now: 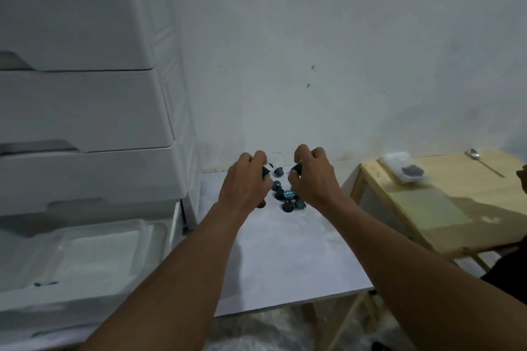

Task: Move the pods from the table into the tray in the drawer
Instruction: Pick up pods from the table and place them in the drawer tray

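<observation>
Pods [286,199] lie in a loose dark-blue cluster toward the far end of the white table [285,259], close to the wall, and that is where both of the person's hands are busy. Nearest to me, at the lower left, the bottom drawer [85,302] of a white plastic drawer unit stands pulled open, and a clear tray [94,251] sits inside it; a small dark shape rests at the tray's near left corner, too blurred for me to name. Two bare forearms reach forward across the bare stretch of tabletop. The left hand [245,182] is curled closed around a dark pod [266,170], whose pale rim peeks out beside the fingers. The right hand [312,177] is likewise clenched on another pod [297,168], pinched at its inner edge. Between and just beneath the two hands the remaining pods sit, some touching one another, some upright on their wide ends. Off to the right, a wooden side table [445,208] stands just beside the white one, carrying a clear packet [405,169] with something dark in it and, farther back, a metal spoon [483,162]. The closed upper drawers [85,111] rise on the left against the pale wall [313,51].
</observation>
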The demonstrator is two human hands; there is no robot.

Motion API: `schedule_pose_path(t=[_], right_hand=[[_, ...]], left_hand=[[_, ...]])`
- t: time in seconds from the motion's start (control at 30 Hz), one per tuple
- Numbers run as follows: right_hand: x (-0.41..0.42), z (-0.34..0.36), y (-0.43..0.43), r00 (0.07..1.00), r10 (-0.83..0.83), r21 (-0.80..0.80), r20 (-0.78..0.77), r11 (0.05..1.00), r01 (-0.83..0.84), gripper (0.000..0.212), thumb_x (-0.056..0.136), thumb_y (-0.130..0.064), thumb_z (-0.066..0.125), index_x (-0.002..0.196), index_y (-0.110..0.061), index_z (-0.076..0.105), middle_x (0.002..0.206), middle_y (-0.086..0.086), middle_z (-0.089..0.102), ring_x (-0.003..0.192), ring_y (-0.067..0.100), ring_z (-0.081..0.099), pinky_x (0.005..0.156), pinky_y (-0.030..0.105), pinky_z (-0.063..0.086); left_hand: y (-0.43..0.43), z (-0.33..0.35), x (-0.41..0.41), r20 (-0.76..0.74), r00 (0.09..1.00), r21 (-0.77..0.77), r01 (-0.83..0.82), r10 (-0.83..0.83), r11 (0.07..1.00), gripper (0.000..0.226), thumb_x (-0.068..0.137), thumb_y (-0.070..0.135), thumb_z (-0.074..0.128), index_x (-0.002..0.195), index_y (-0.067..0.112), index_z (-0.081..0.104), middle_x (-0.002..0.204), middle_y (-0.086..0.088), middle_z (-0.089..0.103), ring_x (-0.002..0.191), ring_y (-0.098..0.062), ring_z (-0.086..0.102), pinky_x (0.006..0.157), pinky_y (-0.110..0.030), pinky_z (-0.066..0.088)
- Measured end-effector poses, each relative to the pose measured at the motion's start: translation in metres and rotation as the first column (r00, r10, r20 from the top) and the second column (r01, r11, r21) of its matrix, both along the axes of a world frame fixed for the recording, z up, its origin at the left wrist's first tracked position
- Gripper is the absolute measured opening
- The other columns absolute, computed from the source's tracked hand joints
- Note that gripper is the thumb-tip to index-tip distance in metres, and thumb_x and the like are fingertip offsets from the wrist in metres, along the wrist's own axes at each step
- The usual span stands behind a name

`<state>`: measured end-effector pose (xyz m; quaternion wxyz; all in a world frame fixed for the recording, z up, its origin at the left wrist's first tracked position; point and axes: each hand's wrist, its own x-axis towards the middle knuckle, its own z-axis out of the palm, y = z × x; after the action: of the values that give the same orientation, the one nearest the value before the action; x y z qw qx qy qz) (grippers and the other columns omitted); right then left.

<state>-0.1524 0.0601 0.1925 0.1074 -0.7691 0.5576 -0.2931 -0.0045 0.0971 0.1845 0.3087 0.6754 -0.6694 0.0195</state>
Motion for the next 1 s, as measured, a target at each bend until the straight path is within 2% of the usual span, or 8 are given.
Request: schedule_pose_path(t=[0.13, 0.27, 0.33, 0.43, 0.5, 0.67, 0.87, 1.0], right_hand=[[-0.006, 0.007, 0.017, 0.999, 0.045, -0.049, -0.029, 0.998, -0.047, 0.014, 0.081, -0.014, 0.055, 0.088, -0.009, 0.045, 0.088, 0.009, 0.049, 0.071, 0.032, 0.050, 0.061, 0.035, 0.042], [-0.005, 0.005, 0.035, 0.993, 0.117, -0.082, -0.025, 0.990, -0.119, 0.014, 0.080, -0.012, 0.057, 0.086, -0.006, 0.047, 0.083, 0.009, 0.053, 0.074, 0.030, 0.049, 0.061, 0.036, 0.038], [0.001, 0.002, 0.047, 0.985, 0.170, -0.060, 0.003, 0.984, -0.169, 0.018, 0.080, -0.011, 0.058, 0.095, -0.008, 0.048, 0.090, 0.010, 0.056, 0.078, 0.029, 0.051, 0.065, 0.038, 0.043], [0.019, -0.001, 0.064, 0.967, 0.255, -0.033, 0.008, 0.967, -0.254, 0.035, 0.080, -0.010, 0.060, 0.114, -0.009, 0.052, 0.110, 0.012, 0.058, 0.096, 0.030, 0.055, 0.080, 0.041, 0.048], [0.036, -0.002, 0.073, 0.954, 0.300, -0.035, 0.002, 0.953, -0.299, 0.043, 0.080, -0.012, 0.061, 0.122, -0.007, 0.052, 0.117, 0.012, 0.056, 0.104, 0.030, 0.054, 0.086, 0.038, 0.046], [0.089, -0.002, 0.098, 0.910, 0.413, -0.040, -0.034, 0.909, -0.414, 0.041, 0.082, -0.012, 0.060, 0.122, -0.009, 0.052, 0.117, 0.010, 0.056, 0.104, 0.030, 0.055, 0.081, 0.033, 0.042], [0.178, -0.002, 0.125, 0.846, 0.533, 0.018, -0.005, 0.846, -0.533, 0.045, 0.081, -0.002, 0.056, 0.124, -0.013, 0.054, 0.121, 0.012, 0.051, 0.101, 0.035, 0.057, 0.084, 0.033, 0.044], [0.235, -0.008, 0.139, 0.856, 0.517, 0.027, 0.007, 0.856, -0.517, 0.042, 0.084, -0.012, 0.061, 0.125, -0.017, 0.054, 0.119, 0.012, 0.050, 0.098, 0.031, 0.058, 0.087, 0.033, 0.046]], left_hand=[[0.028, 0.013, -0.008, -0.025, 0.998, -0.047, -0.060, 0.059, 0.997, 0.019, 0.079, 0.022, 0.063, 0.094, 0.014, 0.053, 0.083, -0.006, 0.057, 0.073, -0.023, 0.053, 0.062, -0.026, 0.034], [0.058, 0.014, -0.010, -0.104, 0.986, -0.016, -0.130, 0.128, 0.991, 0.024, 0.078, 0.022, 0.065, 0.097, 0.012, 0.053, 0.089, -0.006, 0.059, 0.078, -0.023, 0.052, 0.066, -0.026, 0.033], [0.077, 0.012, -0.007, -0.119, 0.977, 0.028, -0.173, 0.175, 0.985, 0.033, 0.078, 0.020, 0.064, 0.108, 0.013, 0.054, 0.100, -0.008, 0.059, 0.090, -0.027, 0.055, 0.072, -0.029, 0.037], [0.102, 0.006, 0.009, -0.138, 0.961, 0.074, -0.230, 0.238, 0.970, 0.050, 0.076, 0.015, 0.063, 0.124, 0.013, 0.053, 0.113, -0.012, 0.054, 0.102, -0.029, 0.055, 0.085, -0.033, 0.041], [0.116, 0.007, 0.024, -0.160, 0.947, 0.077, -0.271, 0.280, 0.960, 0.048, 0.074, 0.013, 0.064, 0.121, 0.011, 0.056, 0.112, -0.011, 0.052, 0.099, -0.029, 0.056, 0.085, -0.031, 0.041], [0.153, 0.008, 0.074, -0.117, 0.929, 0.063, -0.345, 0.350, 0.937, 0.038, 0.075, 0.014, 0.065, 0.112, 0.012, 0.060, 0.105, -0.008, 0.055, 0.094, -0.027, 0.056, 0.079, -0.030, 0.039], [0.185, 0.006, 0.158, -0.148, 0.899, 0.087, -0.403, 0.412, 0.911, 0.040, 0.076, 0.004, 0.062, 0.115, 0.012, 0.061, 0.108, -0.010, 0.062, 0.100, -0.027, 0.058, 0.087, -0.034, 0.044], [0.194, -0.005, 0.222, -0.158, 0.917, 0.122, -0.349, 0.365, 0.929, 0.027, 0.073, 0.005, 0.062, 0.099, 0.012, 0.062, 0.092, -0.005, 0.062, 0.089, -0.026, 0.060, 0.072, -0.025, 0.042]])
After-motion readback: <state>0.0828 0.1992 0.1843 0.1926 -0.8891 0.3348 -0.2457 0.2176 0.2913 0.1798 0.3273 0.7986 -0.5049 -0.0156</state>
